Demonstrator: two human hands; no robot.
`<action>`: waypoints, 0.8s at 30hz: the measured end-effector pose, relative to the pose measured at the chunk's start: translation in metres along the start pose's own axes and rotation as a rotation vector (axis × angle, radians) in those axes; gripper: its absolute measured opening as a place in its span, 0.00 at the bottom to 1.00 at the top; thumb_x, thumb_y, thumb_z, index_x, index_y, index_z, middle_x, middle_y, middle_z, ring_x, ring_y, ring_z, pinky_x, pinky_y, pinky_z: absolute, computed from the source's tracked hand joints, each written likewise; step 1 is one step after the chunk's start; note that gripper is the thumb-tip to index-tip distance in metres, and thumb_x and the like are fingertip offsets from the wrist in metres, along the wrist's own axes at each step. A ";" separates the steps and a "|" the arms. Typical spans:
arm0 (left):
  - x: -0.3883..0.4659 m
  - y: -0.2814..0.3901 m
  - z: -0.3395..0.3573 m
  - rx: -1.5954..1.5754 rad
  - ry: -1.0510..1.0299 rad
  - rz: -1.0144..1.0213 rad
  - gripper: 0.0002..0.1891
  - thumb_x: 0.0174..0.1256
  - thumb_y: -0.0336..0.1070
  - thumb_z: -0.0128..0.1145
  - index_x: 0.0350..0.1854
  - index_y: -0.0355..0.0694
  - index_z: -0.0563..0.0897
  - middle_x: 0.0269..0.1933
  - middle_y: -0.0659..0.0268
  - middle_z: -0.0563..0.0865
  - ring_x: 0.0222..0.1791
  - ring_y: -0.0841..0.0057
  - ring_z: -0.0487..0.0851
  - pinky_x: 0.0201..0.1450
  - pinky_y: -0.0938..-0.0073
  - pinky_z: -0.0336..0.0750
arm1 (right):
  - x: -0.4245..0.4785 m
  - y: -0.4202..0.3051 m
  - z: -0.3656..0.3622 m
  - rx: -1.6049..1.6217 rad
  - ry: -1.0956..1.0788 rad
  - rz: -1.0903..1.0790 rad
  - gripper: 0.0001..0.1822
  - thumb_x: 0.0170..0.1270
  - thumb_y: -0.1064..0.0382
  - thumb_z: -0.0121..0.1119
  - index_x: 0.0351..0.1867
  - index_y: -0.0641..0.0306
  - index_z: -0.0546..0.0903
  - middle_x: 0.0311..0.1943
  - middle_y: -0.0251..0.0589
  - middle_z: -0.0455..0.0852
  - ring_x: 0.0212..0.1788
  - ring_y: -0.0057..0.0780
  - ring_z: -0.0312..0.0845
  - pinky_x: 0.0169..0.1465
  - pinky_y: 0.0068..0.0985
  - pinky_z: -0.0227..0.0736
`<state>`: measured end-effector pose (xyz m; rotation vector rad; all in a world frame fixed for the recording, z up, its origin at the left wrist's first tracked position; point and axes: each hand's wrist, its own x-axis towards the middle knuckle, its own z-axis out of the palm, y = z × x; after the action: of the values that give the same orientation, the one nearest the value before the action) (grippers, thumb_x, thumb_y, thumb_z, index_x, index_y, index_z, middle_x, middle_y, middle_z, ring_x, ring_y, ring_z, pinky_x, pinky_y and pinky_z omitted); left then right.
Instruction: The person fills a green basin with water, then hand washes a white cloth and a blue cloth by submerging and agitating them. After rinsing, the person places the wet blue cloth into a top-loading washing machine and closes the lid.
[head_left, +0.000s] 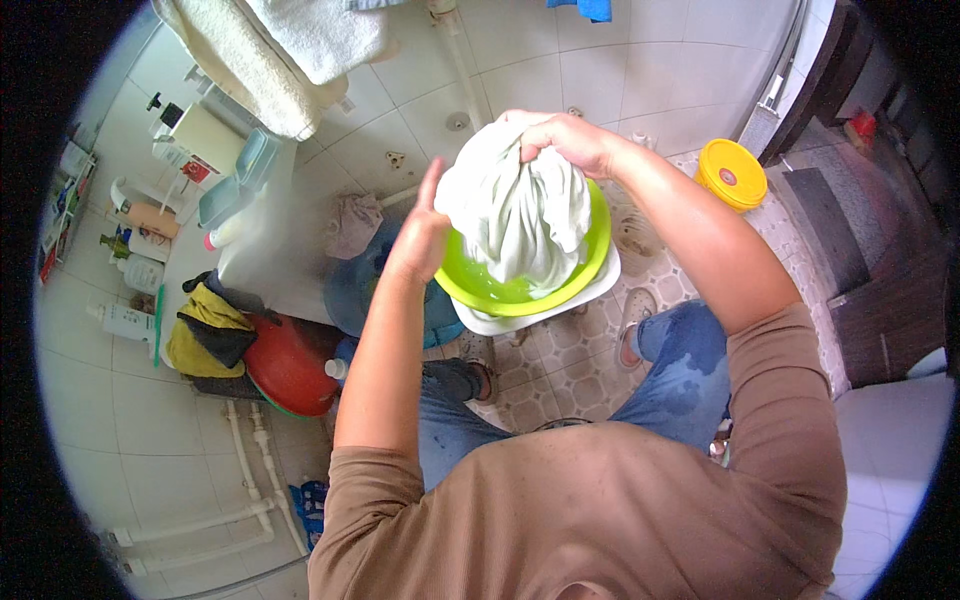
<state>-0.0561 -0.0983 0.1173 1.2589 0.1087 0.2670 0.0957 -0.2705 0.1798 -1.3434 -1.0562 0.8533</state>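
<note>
A bunched white wet cloth (517, 202) hangs in folds over a lime-green basin (525, 302), its lower end down in the bowl. My right hand (566, 139) grips the cloth near its top, with the fingers sunk into the folds. Against the cloth's left side is my left hand (426, 236), one finger pointing up. Its other fingers are hidden, so whether it grips the cloth is unclear. Some water shows in the basin below the cloth. Under the basin, a white plastic surface (499, 325) sticks out past the rim.
To the left, a white counter (259, 262) carries several bottles and clear teal containers (220, 201). Below it stand a blue tub (356, 289) and a red basin (289, 367). A yellow lidded bucket (731, 176) is at right on the tiled floor. White towels (247, 64) hang above.
</note>
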 end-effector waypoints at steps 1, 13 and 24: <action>-0.001 -0.007 -0.002 -0.095 -0.095 -0.121 0.45 0.42 0.31 0.57 0.69 0.39 0.54 0.68 0.57 0.61 0.68 0.67 0.58 0.68 0.70 0.50 | 0.003 0.003 0.001 -0.104 0.021 -0.017 0.20 0.48 0.68 0.48 0.47 0.68 0.74 0.38 0.37 0.79 0.41 0.25 0.74 0.46 0.25 0.70; 0.006 -0.010 -0.073 -0.643 0.489 -0.122 0.15 0.62 0.35 0.56 0.49 0.35 0.73 0.51 0.55 0.79 0.48 0.64 0.80 0.50 0.60 0.78 | -0.032 -0.020 -0.090 0.162 0.582 0.138 0.11 0.55 0.65 0.52 0.36 0.69 0.77 0.31 0.41 0.81 0.34 0.31 0.80 0.41 0.31 0.78; 0.014 -0.004 -0.081 -0.591 0.774 -0.018 0.14 0.64 0.35 0.53 0.48 0.36 0.71 0.48 0.55 0.78 0.48 0.58 0.80 0.45 0.59 0.81 | -0.032 -0.043 -0.097 0.105 0.413 0.256 0.19 0.57 0.55 0.60 0.46 0.65 0.77 0.41 0.40 0.83 0.40 0.27 0.81 0.47 0.26 0.76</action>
<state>-0.0601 -0.0206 0.0895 0.5153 0.6548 0.7058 0.1724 -0.3365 0.2257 -1.5034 -0.5204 0.7604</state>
